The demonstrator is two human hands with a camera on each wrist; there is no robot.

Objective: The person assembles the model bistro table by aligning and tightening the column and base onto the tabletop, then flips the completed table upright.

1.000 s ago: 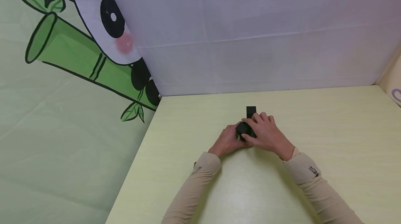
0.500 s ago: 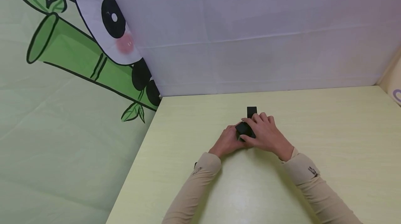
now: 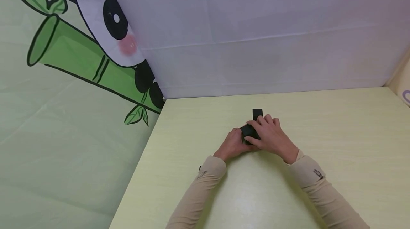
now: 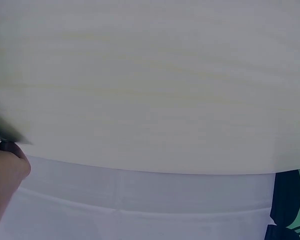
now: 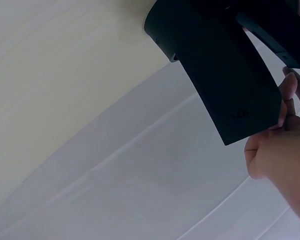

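Note:
Both hands hold a black angular object (image 3: 250, 131) just above or on the table, at the middle of the head view. My left hand (image 3: 233, 144) grips it from the left and below. From the right, my right hand (image 3: 273, 137) pinches it between thumb and fingers. A flat black end sticks out beyond the right fingertips. The right wrist view shows a broad flat panel (image 5: 235, 85) with small raised marks, a rounded end and a second black arm at upper right. Only part of my left hand (image 4: 7, 172) enters the left wrist view, where the object is a dark blur.
A pale wood-grain table (image 3: 336, 125) lies under the forearms. Behind it hangs a white cloth (image 3: 272, 43), and a green cloth (image 3: 64, 143) with a printed panda and bamboo covers the left side. The table's left edge slants toward the front.
The black object has turned slightly in the hands, and the right hand has shifted a little to the left. Otherwise the arms stay where they were.

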